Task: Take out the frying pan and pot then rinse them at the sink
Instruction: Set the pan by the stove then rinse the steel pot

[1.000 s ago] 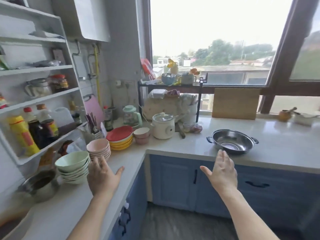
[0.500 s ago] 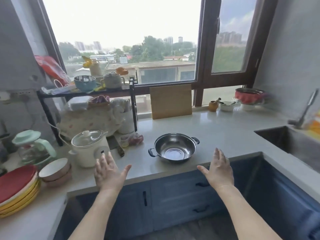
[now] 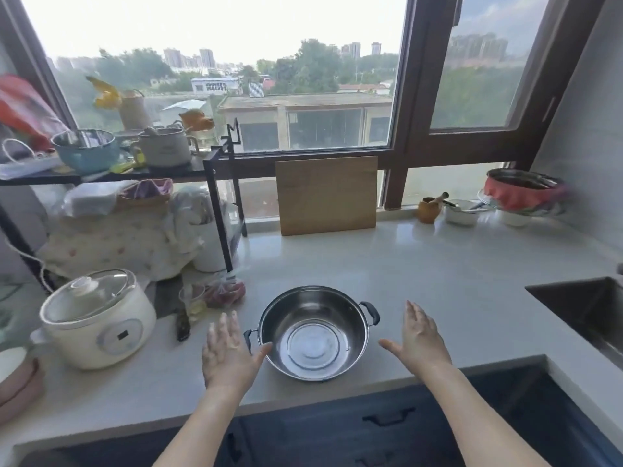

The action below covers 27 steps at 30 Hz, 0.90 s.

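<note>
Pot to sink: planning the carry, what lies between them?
Only bare counter between pot and sink, plus the right hand, in the head view.

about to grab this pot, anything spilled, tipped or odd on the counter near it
Nothing stands out. The steel pot sits upright and empty on the counter, with no spill showing around it. Both hands, left and right, are open on either side of it. The cutting board leans against the window, which looks deliberate.

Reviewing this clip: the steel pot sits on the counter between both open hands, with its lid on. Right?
Not quite. The head view shows the pot has no lid; its bare inside is visible. It does sit on the counter between the open left hand and right hand.
</note>
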Each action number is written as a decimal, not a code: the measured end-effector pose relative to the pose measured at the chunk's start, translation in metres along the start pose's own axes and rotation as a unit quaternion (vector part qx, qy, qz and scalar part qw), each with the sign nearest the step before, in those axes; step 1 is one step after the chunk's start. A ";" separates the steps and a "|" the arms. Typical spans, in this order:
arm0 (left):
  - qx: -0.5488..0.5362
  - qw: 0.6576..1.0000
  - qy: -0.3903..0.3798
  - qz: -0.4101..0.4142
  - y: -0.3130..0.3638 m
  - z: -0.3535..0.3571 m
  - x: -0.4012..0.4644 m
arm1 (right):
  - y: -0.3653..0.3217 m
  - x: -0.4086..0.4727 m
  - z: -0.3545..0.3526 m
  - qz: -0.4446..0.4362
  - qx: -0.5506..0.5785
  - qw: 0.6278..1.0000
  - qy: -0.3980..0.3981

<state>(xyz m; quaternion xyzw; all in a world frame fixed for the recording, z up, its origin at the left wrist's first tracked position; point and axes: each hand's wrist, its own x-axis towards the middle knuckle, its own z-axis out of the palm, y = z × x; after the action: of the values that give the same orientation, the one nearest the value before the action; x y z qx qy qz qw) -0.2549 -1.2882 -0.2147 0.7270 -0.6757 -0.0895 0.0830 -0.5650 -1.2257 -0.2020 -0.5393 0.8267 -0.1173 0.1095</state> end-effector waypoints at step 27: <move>-0.056 0.933 -0.309 0.179 -0.025 0.066 0.128 | 0.006 0.170 0.052 -0.228 -0.013 0.922 -0.313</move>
<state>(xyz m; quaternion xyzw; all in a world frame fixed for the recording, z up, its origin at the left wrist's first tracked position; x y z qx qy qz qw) -0.2372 -1.4141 -0.2876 0.5247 -0.7809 -0.3305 -0.0746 -0.6207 -1.3835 -0.2628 -0.7235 0.6067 0.0459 0.3261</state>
